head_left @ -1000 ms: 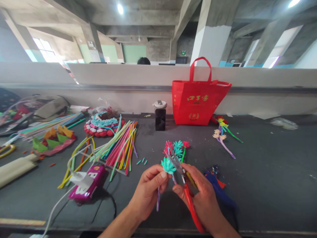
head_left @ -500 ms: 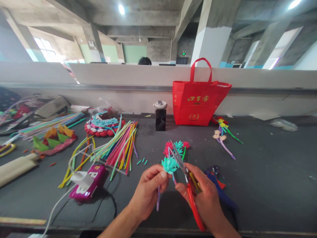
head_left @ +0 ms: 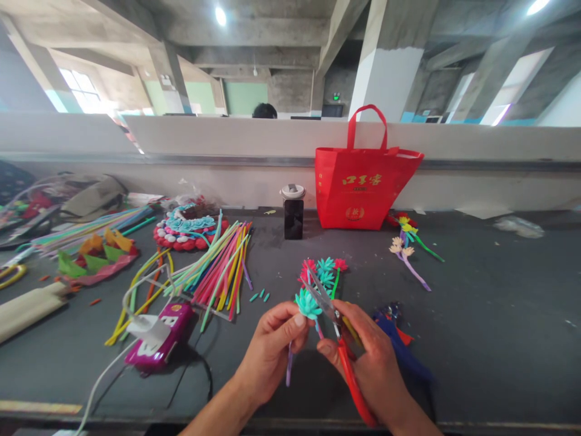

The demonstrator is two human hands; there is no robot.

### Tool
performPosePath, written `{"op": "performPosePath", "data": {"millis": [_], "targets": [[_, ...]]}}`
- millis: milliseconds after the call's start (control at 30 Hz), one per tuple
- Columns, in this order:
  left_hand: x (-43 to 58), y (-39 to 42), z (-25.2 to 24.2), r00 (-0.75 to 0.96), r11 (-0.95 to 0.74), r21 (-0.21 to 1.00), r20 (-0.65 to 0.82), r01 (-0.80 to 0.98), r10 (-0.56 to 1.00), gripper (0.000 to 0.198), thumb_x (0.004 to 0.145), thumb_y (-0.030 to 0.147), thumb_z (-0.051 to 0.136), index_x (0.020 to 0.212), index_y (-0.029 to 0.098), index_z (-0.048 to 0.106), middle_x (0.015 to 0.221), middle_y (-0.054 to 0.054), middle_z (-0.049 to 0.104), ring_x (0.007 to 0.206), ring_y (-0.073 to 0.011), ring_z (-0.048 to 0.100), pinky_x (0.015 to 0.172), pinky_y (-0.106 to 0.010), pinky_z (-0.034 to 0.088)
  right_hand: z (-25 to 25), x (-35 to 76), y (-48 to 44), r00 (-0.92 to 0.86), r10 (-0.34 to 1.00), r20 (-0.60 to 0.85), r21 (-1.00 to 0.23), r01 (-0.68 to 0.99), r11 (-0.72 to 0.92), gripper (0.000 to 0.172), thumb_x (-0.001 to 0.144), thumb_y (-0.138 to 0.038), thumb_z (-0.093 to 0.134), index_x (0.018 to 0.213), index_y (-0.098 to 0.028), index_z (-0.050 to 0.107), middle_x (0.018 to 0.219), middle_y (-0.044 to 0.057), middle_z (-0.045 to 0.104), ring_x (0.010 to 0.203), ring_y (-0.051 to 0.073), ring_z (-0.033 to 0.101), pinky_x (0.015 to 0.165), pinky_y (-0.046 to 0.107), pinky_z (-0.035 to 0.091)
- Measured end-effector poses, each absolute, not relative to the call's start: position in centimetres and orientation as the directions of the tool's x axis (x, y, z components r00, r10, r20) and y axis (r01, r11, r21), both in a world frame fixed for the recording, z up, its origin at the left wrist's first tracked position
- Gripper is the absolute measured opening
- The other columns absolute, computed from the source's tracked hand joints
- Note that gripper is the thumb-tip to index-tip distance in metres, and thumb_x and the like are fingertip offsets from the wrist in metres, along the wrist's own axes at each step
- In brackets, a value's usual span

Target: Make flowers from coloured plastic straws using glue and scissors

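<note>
Turquoise in colour, a flower is pinched between the thumb and fingers of the left hand, with a purple stem seen emerging below. Red-handled scissors are gripped in the right hand, their blades held just beside the petals. Slightly apart, both hands are raised over the black tabletop. Beyond them, red and turquoise blooms are laid; to the left, coloured stems are fanned out near a purple box.
</note>
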State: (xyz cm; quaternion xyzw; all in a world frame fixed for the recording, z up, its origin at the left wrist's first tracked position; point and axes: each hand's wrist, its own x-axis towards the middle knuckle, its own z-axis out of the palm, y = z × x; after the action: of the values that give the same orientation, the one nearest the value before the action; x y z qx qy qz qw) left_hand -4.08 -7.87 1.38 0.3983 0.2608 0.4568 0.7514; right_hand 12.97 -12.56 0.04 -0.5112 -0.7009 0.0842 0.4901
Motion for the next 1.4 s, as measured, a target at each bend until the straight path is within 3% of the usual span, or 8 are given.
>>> {"op": "performPosePath", "data": {"millis": [233,433,633,833,1067,1233,1400], "targets": [[-4.1,-8.0,1.4,0.449,0.276,0.837,-0.041,-0.473,0.893,0.022,0.076,0.036,0.078,0.077,0.015,0.073,0.054,0.004,0.047,0.052,-0.0066,0.034,0.054,-0.023,0.025,-0.2,13.2,-12.5,-0.005,0.812,0.583,-0.627,0.633,0.454,0.04,0.088,-0.027,0.068,0.125,-0.027,0.054,0.103,0.003,0.068,0.089,0.017,0.068,0.076,0.025,0.057],[-4.1,-8.0,1.7,0.428,0.283,0.832,-0.062,-0.476,0.902,0.023,0.072,0.036,0.082,0.075,0.015,0.073,0.059,0.003,0.053,0.052,-0.0061,0.035,0.054,-0.023,0.024,-0.2,13.0,-12.8,0.017,0.795,0.606,-0.635,0.612,0.471,0.038,0.087,-0.028,0.069,0.123,-0.025,0.057,0.1,0.004,0.071,0.082,0.017,0.069,0.072,0.025,0.058],[-4.1,-8.0,1.8,0.423,0.263,0.831,-0.038,-0.489,0.905,0.022,0.073,0.036,0.081,0.072,0.016,0.072,0.054,0.004,0.051,0.053,-0.0075,0.038,0.056,-0.023,0.028,0.0,12.7,-12.9,0.181,0.772,0.609,-0.681,0.619,0.392,0.028,0.088,-0.038,0.066,0.11,-0.02,0.066,0.069,-0.002,0.068,0.05,0.011,0.06,0.049,0.019,0.053],[-4.1,-7.9,1.9,0.378,0.224,0.846,-0.03,-0.484,0.925,0.024,0.073,0.038,0.081,0.07,0.017,0.07,0.054,0.002,0.056,0.058,-0.0107,0.047,0.062,-0.025,0.033,-0.9,14.0,-12.0,0.332,0.727,0.601,-0.696,0.664,0.272,0.044,0.087,-0.046,0.063,0.122,-0.018,0.063,0.092,0.007,0.073,0.07,0.018,0.071,0.063,0.027,0.059],[-4.0,-7.9,1.8,0.355,0.235,0.855,-0.064,-0.463,0.933,0.024,0.07,0.037,0.082,0.068,0.016,0.07,0.057,0.001,0.058,0.062,-0.0122,0.049,0.066,-0.026,0.036,-0.3,13.3,-12.3,0.119,0.723,0.68,-0.588,0.679,0.44,0.036,0.088,-0.037,0.066,0.121,-0.022,0.061,0.096,0.006,0.072,0.076,0.019,0.07,0.065,0.029,0.059],[-4.0,-7.9,1.8,0.356,0.236,0.857,-0.067,-0.458,0.932,0.024,0.069,0.036,0.083,0.068,0.016,0.071,0.059,0.001,0.057,0.06,-0.0111,0.047,0.064,-0.025,0.035,-0.1,13.2,-12.4,0.022,0.724,0.69,-0.533,0.691,0.488,0.041,0.088,-0.034,0.068,0.127,-0.025,0.058,0.103,0.007,0.071,0.092,0.023,0.071,0.073,0.032,0.06],[-4.0,-7.9,1.7,0.356,0.233,0.866,-0.069,-0.443,0.932,0.023,0.067,0.036,0.085,0.069,0.016,0.073,0.062,0.0,0.059,0.06,-0.0101,0.046,0.064,-0.024,0.035,-0.4,13.4,-12.4,-0.021,0.738,0.675,-0.522,0.693,0.497,0.046,0.088,-0.033,0.068,0.132,-0.027,0.053,0.105,0.007,0.068,0.094,0.023,0.069,0.077,0.035,0.059]]}}
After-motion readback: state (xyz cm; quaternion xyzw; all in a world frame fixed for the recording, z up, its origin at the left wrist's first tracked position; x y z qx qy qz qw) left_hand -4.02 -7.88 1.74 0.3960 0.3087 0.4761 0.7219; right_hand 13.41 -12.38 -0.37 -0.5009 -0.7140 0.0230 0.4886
